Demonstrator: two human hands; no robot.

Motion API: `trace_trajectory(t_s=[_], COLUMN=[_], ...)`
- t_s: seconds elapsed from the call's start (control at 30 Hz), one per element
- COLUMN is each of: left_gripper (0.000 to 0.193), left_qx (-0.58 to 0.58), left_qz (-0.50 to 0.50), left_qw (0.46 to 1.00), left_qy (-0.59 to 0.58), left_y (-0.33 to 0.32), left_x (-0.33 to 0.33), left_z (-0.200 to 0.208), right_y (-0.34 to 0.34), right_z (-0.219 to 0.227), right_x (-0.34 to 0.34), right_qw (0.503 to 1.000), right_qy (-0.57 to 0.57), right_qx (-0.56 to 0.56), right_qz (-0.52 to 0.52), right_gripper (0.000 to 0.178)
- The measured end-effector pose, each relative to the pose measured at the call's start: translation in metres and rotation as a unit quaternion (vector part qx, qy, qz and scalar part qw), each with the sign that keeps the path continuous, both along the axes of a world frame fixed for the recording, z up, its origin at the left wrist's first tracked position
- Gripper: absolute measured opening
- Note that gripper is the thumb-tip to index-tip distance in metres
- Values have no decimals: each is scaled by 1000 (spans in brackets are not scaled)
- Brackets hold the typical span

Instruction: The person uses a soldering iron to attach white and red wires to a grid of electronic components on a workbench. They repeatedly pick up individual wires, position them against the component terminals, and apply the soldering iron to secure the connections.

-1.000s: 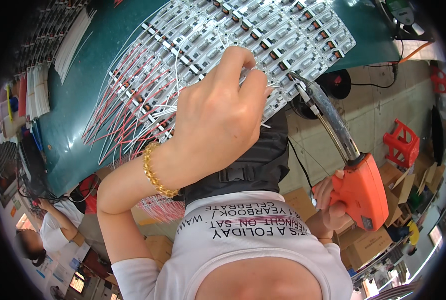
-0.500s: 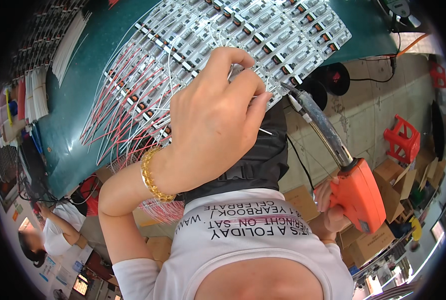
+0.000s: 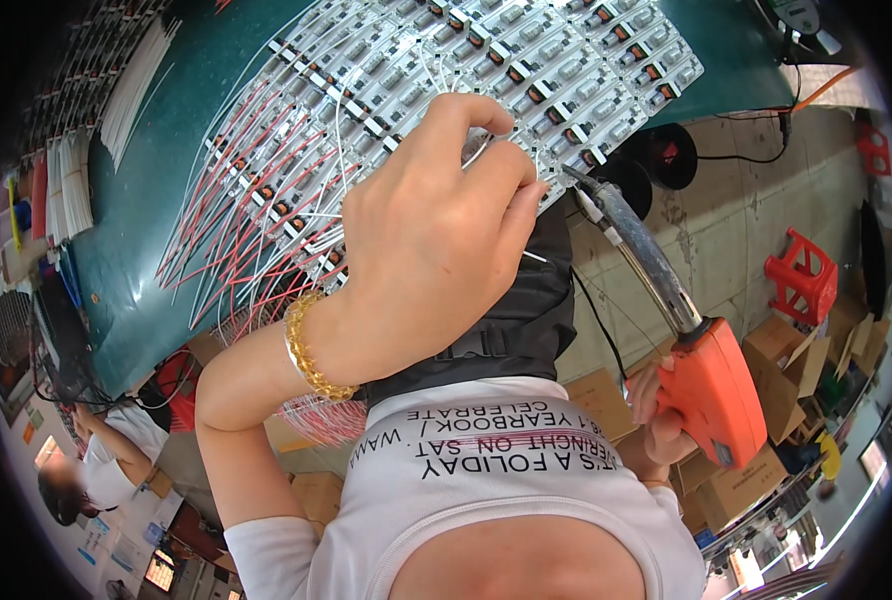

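My left hand (image 3: 436,230), with a gold bead bracelet on its wrist, is raised over a panel of small white circuit boards (image 3: 526,70) and pinches a thin white wire (image 3: 341,110) between thumb and fingers. Many red and white wires (image 3: 236,230) fan out from the boards across the green table (image 3: 156,250). My right hand (image 3: 656,405) grips an orange soldering gun (image 3: 716,390) low on the right. The gun's long metal barrel (image 3: 631,250) points up and left, and its tip sits right beside my left fingertips at the edge of the panel.
Bundles of white wire (image 3: 66,185) lie at the table's left end. A red plastic stool (image 3: 806,275), black reels (image 3: 666,155) and cardboard boxes (image 3: 756,480) stand on the floor to the right. Another person (image 3: 91,465) sits at lower left.
My left hand has shifted a little along the boards with the wire still pinched. The soldering gun's tip has come closer to my left fingertips.
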State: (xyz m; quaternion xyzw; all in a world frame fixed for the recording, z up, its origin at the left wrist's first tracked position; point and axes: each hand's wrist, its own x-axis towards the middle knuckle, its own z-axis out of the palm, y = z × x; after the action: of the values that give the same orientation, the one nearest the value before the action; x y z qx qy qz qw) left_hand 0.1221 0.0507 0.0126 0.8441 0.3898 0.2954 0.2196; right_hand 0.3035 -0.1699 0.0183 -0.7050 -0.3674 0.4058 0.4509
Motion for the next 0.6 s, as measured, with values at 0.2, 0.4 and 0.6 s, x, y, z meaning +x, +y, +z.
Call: trace_trajectory(t_s=[0.2, 0.4, 0.6], left_gripper=[16, 15, 14], left_qx=[40, 46, 46], left_qz=[0, -8, -8], left_qw=[999, 999, 999], left_qy=[1, 6, -1], left_y=[-1, -1, -1], left_x=[1, 1, 1], left_z=[-6, -6, -7], right_y=[-8, -18, 1], right_z=[-12, -28, -20], right_x=[-1, -1, -5], right_qw=[998, 991, 989], right_qy=[-44, -45, 21], right_qx=[18, 124, 143], right_qz=[-32, -28, -19], right_gripper=[64, 77, 78])
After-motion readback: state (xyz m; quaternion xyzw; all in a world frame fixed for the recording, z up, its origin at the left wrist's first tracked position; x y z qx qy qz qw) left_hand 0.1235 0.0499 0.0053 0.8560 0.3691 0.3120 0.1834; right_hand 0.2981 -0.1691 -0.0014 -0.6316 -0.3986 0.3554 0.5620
